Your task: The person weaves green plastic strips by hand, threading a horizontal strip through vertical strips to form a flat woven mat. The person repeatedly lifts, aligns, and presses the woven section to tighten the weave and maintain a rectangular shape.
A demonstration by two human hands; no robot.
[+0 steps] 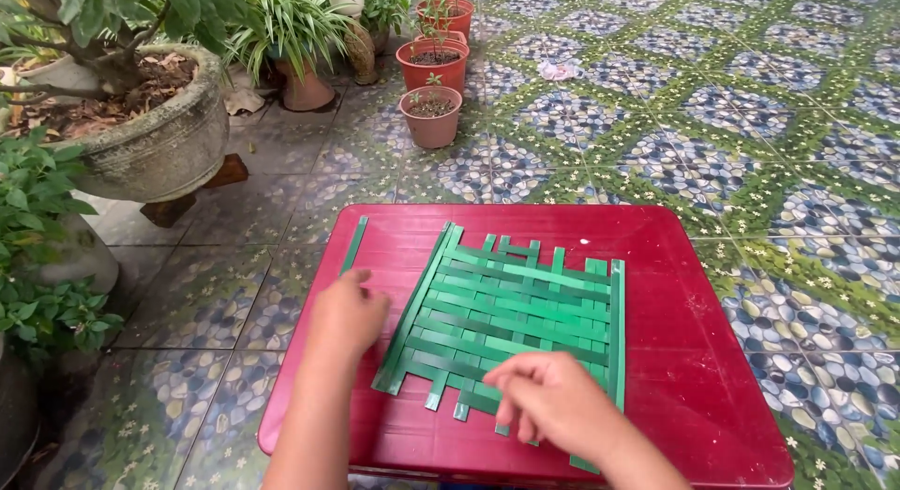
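Both of my hands are working over a red table [675,359] that is standing on a patterned tile floor [750,143], seen from the camera on my head. A woven mat of green strips [511,316] is lying flat in the middle of the tabletop, its loose ends sticking out at the near and far edges. My right hand [553,396] is resting on the near edge of the mat, fingers curled down onto the strip ends; I cannot tell whether it is pinching any one of them. My left hand [347,312] is lying on the bare tabletop just beside the mat's left edge, loosely open and holding nothing. One single green strip [353,244] is lying apart near the table's left rim. Beyond the table, three terracotta pots [431,115] are standing in a row, and a large stone planter [159,143] is sitting at the far left.
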